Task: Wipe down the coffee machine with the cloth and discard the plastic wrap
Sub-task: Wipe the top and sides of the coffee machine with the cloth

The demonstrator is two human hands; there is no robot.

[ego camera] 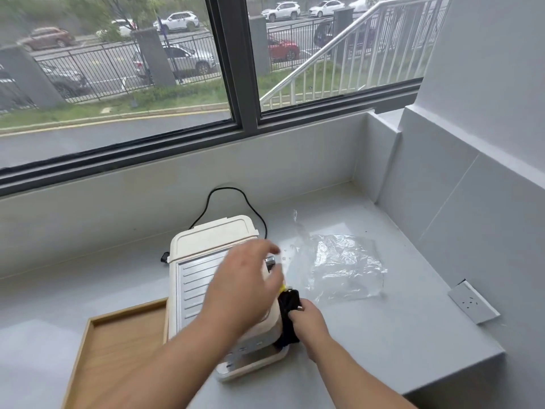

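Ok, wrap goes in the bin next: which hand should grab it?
Left, probably. The left hand is empty and open over the coffee machine, reaching toward the plastic wrap beside it. The right hand is busy gripping the black cloth.

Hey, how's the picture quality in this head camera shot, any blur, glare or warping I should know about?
Head view: even daylight from the window, only soft shadows; the left hand is motion-blurred at the fingertips, the right hand gripping the black cloth is sharper; the plastic wrap shows glare patches; wide-angle warping bends the window frame and counter edges.
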